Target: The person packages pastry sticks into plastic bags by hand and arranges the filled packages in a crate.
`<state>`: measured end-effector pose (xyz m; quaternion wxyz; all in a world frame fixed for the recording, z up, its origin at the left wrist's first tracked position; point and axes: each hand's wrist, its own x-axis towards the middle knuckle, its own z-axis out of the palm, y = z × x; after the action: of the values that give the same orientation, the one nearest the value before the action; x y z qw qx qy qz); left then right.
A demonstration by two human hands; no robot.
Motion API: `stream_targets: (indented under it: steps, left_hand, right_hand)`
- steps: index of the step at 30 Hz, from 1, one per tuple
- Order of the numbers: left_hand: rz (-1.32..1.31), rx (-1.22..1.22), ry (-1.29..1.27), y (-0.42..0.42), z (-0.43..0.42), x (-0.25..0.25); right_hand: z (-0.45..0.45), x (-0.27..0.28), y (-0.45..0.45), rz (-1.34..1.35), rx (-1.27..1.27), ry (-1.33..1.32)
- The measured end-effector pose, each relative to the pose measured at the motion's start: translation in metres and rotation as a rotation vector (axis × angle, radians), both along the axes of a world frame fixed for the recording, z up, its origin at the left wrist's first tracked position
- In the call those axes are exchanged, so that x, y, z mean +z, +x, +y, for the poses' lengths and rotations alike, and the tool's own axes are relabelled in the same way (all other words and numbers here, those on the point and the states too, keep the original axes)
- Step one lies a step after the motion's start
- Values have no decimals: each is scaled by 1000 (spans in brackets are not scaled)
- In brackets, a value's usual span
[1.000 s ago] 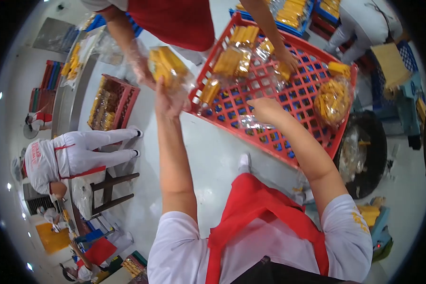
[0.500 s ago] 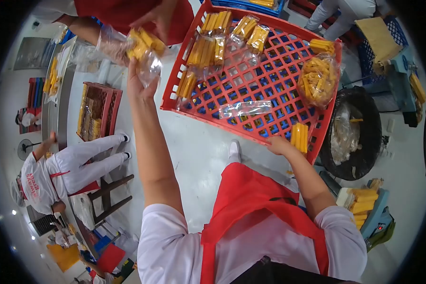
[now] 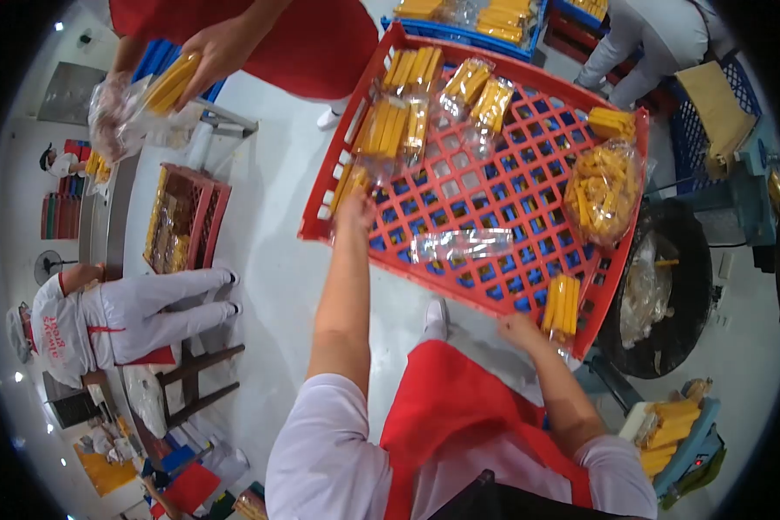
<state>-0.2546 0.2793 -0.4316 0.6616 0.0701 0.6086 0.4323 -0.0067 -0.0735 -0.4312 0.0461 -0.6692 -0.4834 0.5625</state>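
My left hand (image 3: 355, 208) reaches to the left side of the red crate (image 3: 459, 282), its fingers against a small bag of yellow sticks there; whether they grip it is unclear. At the crate's near edge is my right hand (image 3: 518, 329), fingers curled at the rim beside a bag of yellow sticks (image 3: 562, 305). Several bagged stick bundles (image 3: 383, 128) lie at the crate's far left. A flat clear wrapper (image 3: 462, 245) rests on the lattice. On the right side sits a large bag of yellow pieces (image 3: 604, 192).
A co-worker's hands (image 3: 221, 52) hold yellow sticks and a clear bag at upper left. A black bin (image 3: 698, 299) stands right of the crate, a blue crate (image 3: 459, 35) beyond it. Another person (image 3: 130, 321) bends at a counter on the left.
My left hand has left the co-worker's bag and moved right and down to the crate's left side. The co-worker's hands have drawn away to the upper left. My right hand remains at the near rim.
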Motion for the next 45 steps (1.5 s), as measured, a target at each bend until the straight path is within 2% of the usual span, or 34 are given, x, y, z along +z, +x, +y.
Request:
stream_targets:
  steps: [1, 4, 6, 8, 10, 11, 12, 14, 16, 18, 20, 21, 23, 25, 26, 27, 28, 29, 31, 33, 36, 38, 39, 41, 43, 44, 45]
  left_hand:
    - [-17, -15, 18, 7, 3, -10]
    - [-2, -180, 5, 33, 14, -49]
    - [64, -146, 10, 36, 27, -60]
    - [89, -60, -16, 47, 34, -54]
    - [121, -10, 298, 42, 51, -83]
    - [118, -43, 367, 41, 57, -77]
    - [112, -83, 437, 41, 58, -62]
    - [317, -253, 556, 43, 52, -2]
    - [749, -451, 765, 42, 35, 68]
    - [812, -806, 794, 24, 25, 121]
    - [465, -1008, 804, 25, -11, 201]
    - [466, -1012, 806, 30, -27, 238]
    - [197, -1239, 848, 41, -63, 298]
    - [166, -1290, 919, 56, -93, 334]
    - [134, -1347, 997, 67, -106, 352]
    - [91, -1453, 996, 77, -119, 370]
    - [96, -1445, 1015, 86, -134, 377]
    - [70, -1370, 1044, 97, -149, 381]
    - [50, -1291, 1106, 116, -175, 389]
    - [-154, -1034, 910, 127, -202, 394]
    - [-27, -670, 1149, 131, -236, 399]
    - [-270, -803, 980, 130, -257, 399]
    - [-241, -829, 1036, 138, -265, 392]
    - [-220, -847, 1102, 143, -266, 374]
    - [-673, -757, 868, 146, -253, 372]
    - [-675, -760, 884, 146, -249, 371]
    - [-811, -750, 942, 147, -248, 373]
  right_hand:
    - [-13, -12, -2, 100, -137, -8]
    - [-25, -5, -7, 85, -149, -76]
    - [-30, -2, -7, 14, -43, 25]
    - [-30, 0, -2, 8, -80, 18]
    - [-39, -1, -5, 25, -112, -16]
    - [-38, -9, -4, 121, -216, -18]
    - [-37, -11, -3, 216, -328, -19]
    - [-9, 28, 2, 125, -258, 12]
    - [8, 49, 5, 221, -380, 93]
    - [17, 42, 12, 464, -577, 116]
    - [37, 106, 15, 512, -683, 277]
    - [41, 118, 22, 596, -776, 224]
    - [43, 145, 33, 680, -861, 170]
    - [41, 177, 34, 1203, -807, 130]
    - [37, 194, 31, 1200, -791, 139]
    - [34, 210, 29, 1391, -641, 121]
    - [31, 230, 26, 1571, -480, 99]
    - [22, 254, 22, 1625, -467, 131]
    - [6, 283, 22, 1589, -439, 181]
    - [-2, 303, 21, 1560, -415, 232]
    - [2, 329, 23, 1400, -484, 416]
    - [12, 351, 22, 1035, -518, 791]
    - [13, 375, 15, 848, -554, 855]
    - [15, 387, 17, 792, -493, 954]
    - [17, 391, 24, 762, -370, 1080]
    - [14, 389, 30, 759, -361, 1094]
    - [8, 386, 34, 848, -480, 1010]
